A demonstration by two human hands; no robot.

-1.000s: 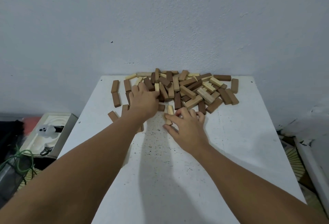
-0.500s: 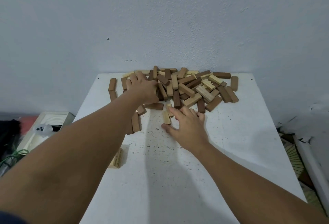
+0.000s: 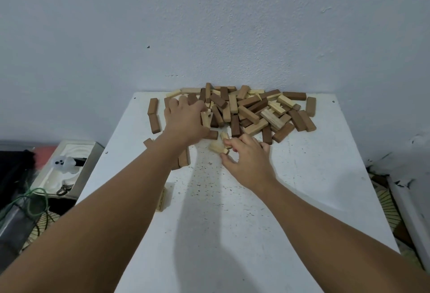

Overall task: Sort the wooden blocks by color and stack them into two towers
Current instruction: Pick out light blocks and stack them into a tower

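My left hand (image 3: 186,120) reaches into the left edge of the block pile (image 3: 244,111), thumb and fingers curled around a pale block (image 3: 205,119). My right hand (image 3: 247,161) sits just in front of the pile, fingertips pinching another light block (image 3: 218,147) against the white table (image 3: 302,188). Off the table's left edge lies a tray with a small white ghost figure (image 3: 64,163). A few dark blocks (image 3: 154,118) lie apart at the far left, another dark block (image 3: 183,159) under my left wrist. The mixed heap of light and dark pieces spreads along the wall to the right.
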